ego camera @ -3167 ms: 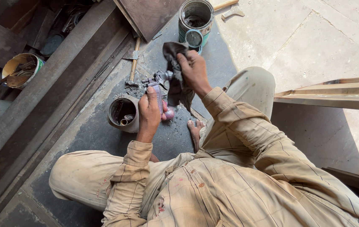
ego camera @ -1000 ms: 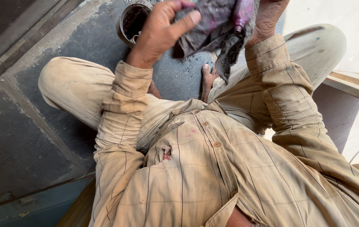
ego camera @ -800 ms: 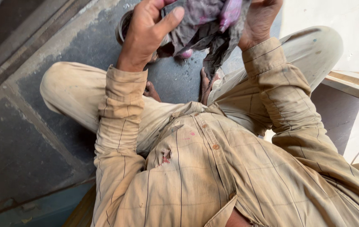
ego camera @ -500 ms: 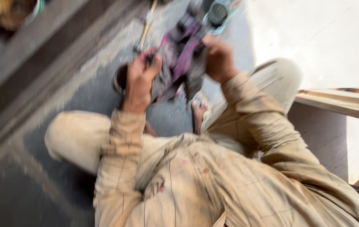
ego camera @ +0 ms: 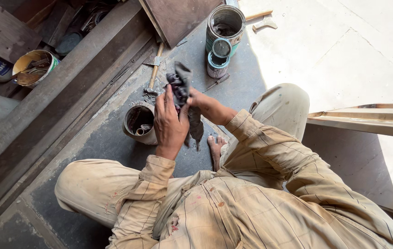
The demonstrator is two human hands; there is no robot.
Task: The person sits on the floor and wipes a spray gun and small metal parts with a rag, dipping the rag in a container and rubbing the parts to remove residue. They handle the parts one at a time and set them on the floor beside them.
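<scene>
Dark, stained rag (ego camera: 182, 90) bunched between both hands above the grey floor (ego camera: 90, 138), upper end sticking up past the fingers, lower tail hanging below the palms. Left hand (ego camera: 170, 122) wrapped round its near side, fingers curled shut on the cloth. Right hand (ego camera: 201, 102) gripping from the opposite side, pressed close. Just beside the left hand, a small tin (ego camera: 140, 123); farther off, two cans (ego camera: 222, 34).

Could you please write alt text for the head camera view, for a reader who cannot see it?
Seen from above, a seated person in tan work clothes grips a dark, stained rag in the left hand and right hand. A small tin stands beside the left hand; paint cans and a hammer lie beyond on the dark floor.
</scene>
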